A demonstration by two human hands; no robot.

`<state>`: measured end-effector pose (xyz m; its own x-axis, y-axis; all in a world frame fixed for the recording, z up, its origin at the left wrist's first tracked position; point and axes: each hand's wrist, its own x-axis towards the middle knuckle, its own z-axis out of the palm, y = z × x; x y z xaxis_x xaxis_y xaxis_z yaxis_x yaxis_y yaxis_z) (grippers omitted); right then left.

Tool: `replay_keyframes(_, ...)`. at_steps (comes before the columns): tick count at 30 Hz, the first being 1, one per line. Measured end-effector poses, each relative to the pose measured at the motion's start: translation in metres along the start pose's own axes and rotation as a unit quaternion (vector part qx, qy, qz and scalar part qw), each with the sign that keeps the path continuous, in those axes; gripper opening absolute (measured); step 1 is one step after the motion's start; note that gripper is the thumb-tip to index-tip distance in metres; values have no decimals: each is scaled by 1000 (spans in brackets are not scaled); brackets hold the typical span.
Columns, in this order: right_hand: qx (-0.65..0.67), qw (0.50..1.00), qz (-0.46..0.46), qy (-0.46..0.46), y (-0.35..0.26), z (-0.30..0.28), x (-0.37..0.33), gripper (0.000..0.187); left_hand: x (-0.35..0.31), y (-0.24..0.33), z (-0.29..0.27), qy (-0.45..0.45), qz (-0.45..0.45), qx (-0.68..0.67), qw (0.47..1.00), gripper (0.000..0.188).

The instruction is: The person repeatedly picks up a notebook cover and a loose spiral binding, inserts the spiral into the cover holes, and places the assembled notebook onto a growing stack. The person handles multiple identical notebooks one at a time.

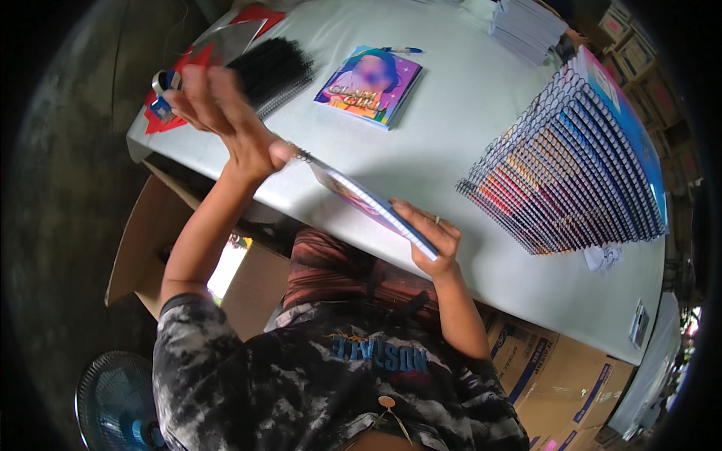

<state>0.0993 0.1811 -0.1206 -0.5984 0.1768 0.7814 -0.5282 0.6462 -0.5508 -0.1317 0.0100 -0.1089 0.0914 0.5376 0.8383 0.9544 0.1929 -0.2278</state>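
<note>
A thin spiral notebook [374, 207] is held up on edge, tilted, over the near edge of the table. My right hand [435, 234] grips its lower right end, fingers on the far side. At the other end, beside a bit of dark coil, is the thumb of my left hand [229, 124]. The other left fingers are stretched up and apart, slightly blurred; whether the thumb touches the coil I cannot tell. Just beyond that hand lies a bundle of thin black coils [274, 71]. A purple picture-covered pile of books [368, 86] sits farther back, beside a blue pen [402, 49].
A tall leaning stack of spiral notebooks [564, 165] fills the table's right side. White paper [526, 30] is piled at the back. Red sheets [199, 56] and a blue-and-white roll holder [160, 105] lie far left. Cardboard boxes [560, 376] and a fan [116, 398] stand below.
</note>
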Motion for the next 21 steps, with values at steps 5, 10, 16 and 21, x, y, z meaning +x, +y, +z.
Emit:
replay_keyframes(5, -31, 999, 6, 18, 3, -1, -10, 32, -37, 44, -4, -95, 96, -27, 990, 109)
replay_keyframes(10, 4, 1000, -17, -20, -11, 9, 1, 28, -30, -1, -7, -10, -90, -33, 995, 104)
replay_keyframes(16, -23, 999, -16, -15, -10, 4, -3, 30, -27, 42, -15, -74, 12, -59, 995, 100)
replay_keyframes(21, -30, 995, -6, -92, -12, 6, -7, 30, -6, 48, -15, -91, -114, -85, 986, 109)
